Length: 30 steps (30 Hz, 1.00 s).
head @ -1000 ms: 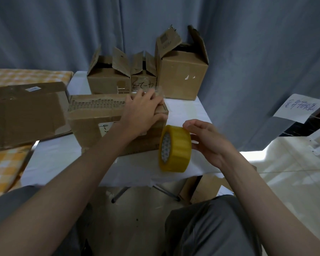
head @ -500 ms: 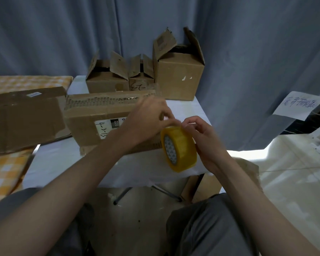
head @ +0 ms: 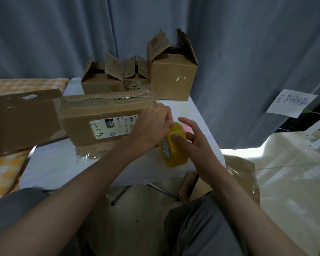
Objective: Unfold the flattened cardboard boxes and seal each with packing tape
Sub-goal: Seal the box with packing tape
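A yellow tape roll [head: 175,148] stands on edge at the front right of the white table [head: 50,163]. My right hand [head: 190,143] grips the roll from the right, thumb on its rim. My left hand [head: 151,124] pinches at the roll's top edge, fingers curled; what it holds there is too small to see. Just left of the hands lies a cardboard box [head: 100,119] with a white label marked 4-3-13 and clear tape trailing from its lower edge.
Three open-flapped boxes stand at the table's back: a low box [head: 102,80], a small box [head: 136,80] and a tall box [head: 173,78]. A flat cardboard sheet [head: 20,119] lies left on a checked cloth. A small pink object [head: 186,128] sits behind the roll. Cardboard lies on the floor under the table.
My left hand left the top of the labelled box and came to the tape roll. The right hand shifted its grip and tilted the roll; the box's label is now uncovered.
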Tool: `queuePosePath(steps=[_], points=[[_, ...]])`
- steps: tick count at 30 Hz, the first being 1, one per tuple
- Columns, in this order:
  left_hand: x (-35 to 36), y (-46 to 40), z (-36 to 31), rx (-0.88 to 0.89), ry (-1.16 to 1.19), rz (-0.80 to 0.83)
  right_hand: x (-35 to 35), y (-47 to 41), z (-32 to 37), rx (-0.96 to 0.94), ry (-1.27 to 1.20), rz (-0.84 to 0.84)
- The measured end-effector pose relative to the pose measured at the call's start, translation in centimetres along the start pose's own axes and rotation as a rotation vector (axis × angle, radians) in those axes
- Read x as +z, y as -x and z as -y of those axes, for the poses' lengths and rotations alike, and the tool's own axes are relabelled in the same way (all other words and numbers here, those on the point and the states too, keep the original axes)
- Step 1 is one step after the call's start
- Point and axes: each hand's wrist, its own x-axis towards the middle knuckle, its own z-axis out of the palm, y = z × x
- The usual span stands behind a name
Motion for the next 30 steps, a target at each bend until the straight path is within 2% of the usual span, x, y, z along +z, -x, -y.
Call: queuePosePath(steps=[2, 7, 12, 19, 22, 25, 30], points=[[-0.4, 0.4, -0.5, 0.023, 0.06, -0.052, 0.0, 0.1, 0.2, -0.069, 0.008, -0.049], [-2.3, 0.0, -1.9, 0.107, 0.12, -0.142, -1.1, -0.1, 1.7, -0.089, -0.102, -0.068], [-2.4, -1.9, -0.6, 0.072, 0.07, -0.13, -1.8, -0.2, 3.0, -0.232, 0.018, -0.046], [-2.9, -3.8, 1.3, 0.068, -0.196, -0.157, -2.2, -5.7, 3.6, -0.42, 0.323, -0.089], [-3.3, -3.7, 3.5, 0.031, -0.168, -0.138, -2.2, -10.0, 3.5, -0.38, 0.44, -0.072], [-3.3, -3.1, 5.4, 0.096, -0.096, -0.063, -1.7, -14.2, 2.1, -0.337, 0.61, -0.03], [-2.1, -2.4, 7.4, 0.099, -0.105, -0.086, 0.1, -18.4, -1.3, -0.337, 0.84, 0.059]])
